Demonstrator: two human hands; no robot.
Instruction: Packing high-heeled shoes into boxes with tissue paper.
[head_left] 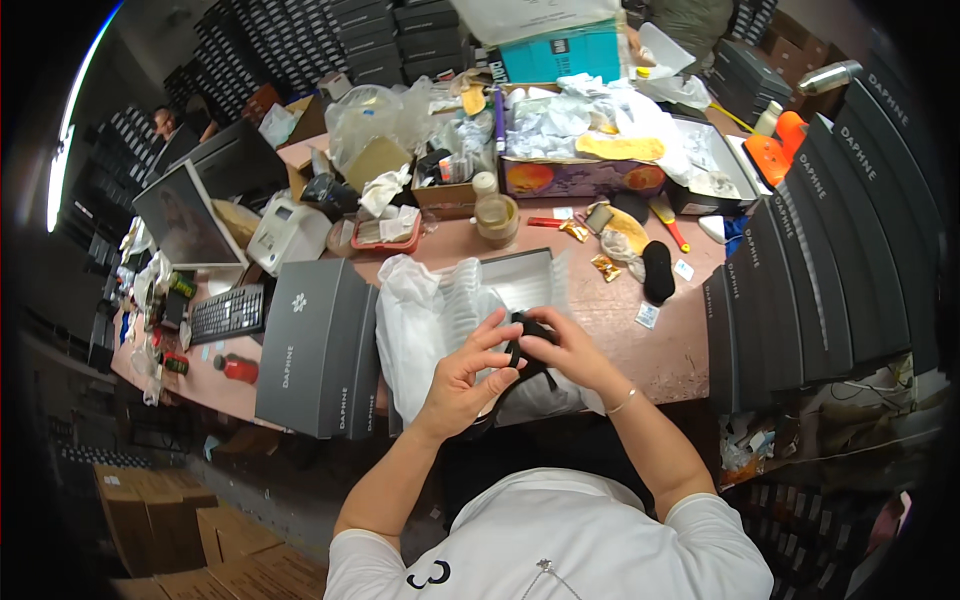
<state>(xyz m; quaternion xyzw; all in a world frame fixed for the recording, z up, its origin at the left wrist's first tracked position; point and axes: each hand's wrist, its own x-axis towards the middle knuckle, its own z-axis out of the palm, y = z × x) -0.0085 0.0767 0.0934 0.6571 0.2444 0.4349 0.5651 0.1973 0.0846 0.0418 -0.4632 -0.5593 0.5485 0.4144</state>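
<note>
Just above an open shoe box (520, 268), a black strappy shoe (535, 332) is between my two hands; fingers cover much of it. My left hand (468, 378) closes its thumb and fingertips on a black strap loop at the shoe's left side. Around the right side of the shoe, my right hand (572, 352) is wrapped, with a bracelet (622, 401) on that wrist. A short strap end hangs below the right fingers. White tissue paper (408, 310) spills over the box's left side, and white ribbed wrapping lies inside it.
Dark grey shoe boxes (315, 345) stand left, and a row of upright boxes (745, 330) on the right. Behind are a jar (495, 220), a red basket (388, 232) and a paper-filled carton (580, 178). A black brush-like pad (657, 270) lies right; a keyboard (228, 312) sits far left.
</note>
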